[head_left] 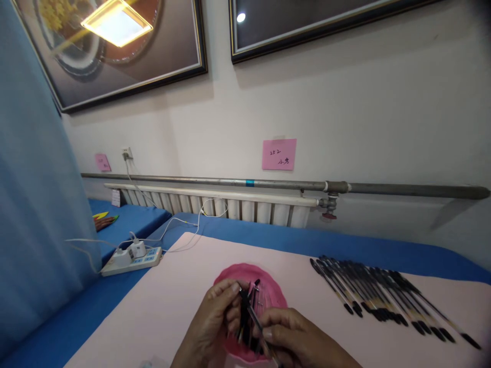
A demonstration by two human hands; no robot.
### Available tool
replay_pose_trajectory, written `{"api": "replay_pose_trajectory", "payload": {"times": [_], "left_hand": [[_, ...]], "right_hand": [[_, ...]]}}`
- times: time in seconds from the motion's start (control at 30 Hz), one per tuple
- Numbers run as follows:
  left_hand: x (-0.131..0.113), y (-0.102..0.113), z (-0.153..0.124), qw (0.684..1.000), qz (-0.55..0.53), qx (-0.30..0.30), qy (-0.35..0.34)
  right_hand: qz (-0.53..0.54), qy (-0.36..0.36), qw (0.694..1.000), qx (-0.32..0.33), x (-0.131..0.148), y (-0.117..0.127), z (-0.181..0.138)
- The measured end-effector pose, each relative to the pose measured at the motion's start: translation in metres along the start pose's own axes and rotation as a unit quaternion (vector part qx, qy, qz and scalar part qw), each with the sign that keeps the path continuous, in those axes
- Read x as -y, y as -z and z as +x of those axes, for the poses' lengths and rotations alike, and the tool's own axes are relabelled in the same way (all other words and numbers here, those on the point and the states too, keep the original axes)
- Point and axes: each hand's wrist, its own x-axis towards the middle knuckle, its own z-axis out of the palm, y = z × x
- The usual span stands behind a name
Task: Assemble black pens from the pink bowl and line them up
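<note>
My left hand (pixel 209 327) is closed around a bundle of black pens (pixel 245 319) held over a pink round container (pixel 268 291) on the pale pink mat (pixel 169 306). My right hand (pixel 303 340) pinches one pen (pixel 258 321) from that bundle, its barrel slanting down toward my fingers. To the right, a row of several black capped pens (pixel 383 296) lies side by side on the mat, apart from both hands.
A white power strip (pixel 132 258) with plugs and cables sits on the blue table cover (pixel 345 248) at left. A radiator (pixel 215 204) and a metal pipe (pixel 345 186) run along the wall behind. A blue curtain (pixel 34 204) hangs at far left.
</note>
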Motion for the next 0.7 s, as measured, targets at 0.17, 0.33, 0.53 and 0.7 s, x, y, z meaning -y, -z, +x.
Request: {"api": "replay_pose_trajectory", "payload": {"times": [0.17,0.33,0.53,0.7], "left_hand": [[0.003,0.0,0.001,0.999,0.011,-0.027,-0.028],[0.004,0.002,0.003,0.998,-0.001,-0.044,-0.041],[0.005,0.006,0.004,0.998,0.0,-0.045,-0.046],[0.004,0.005,0.004,0.998,-0.006,-0.04,-0.048]], "right_hand": [[0.016,0.025,1.0,-0.005,-0.005,-0.003,0.005],[0.009,-0.004,1.0,-0.03,-0.005,-0.01,0.006],[0.032,-0.009,0.999,-0.028,-0.011,-0.006,0.005],[0.04,0.0,0.999,-0.019,-0.008,-0.006,0.004]]}}
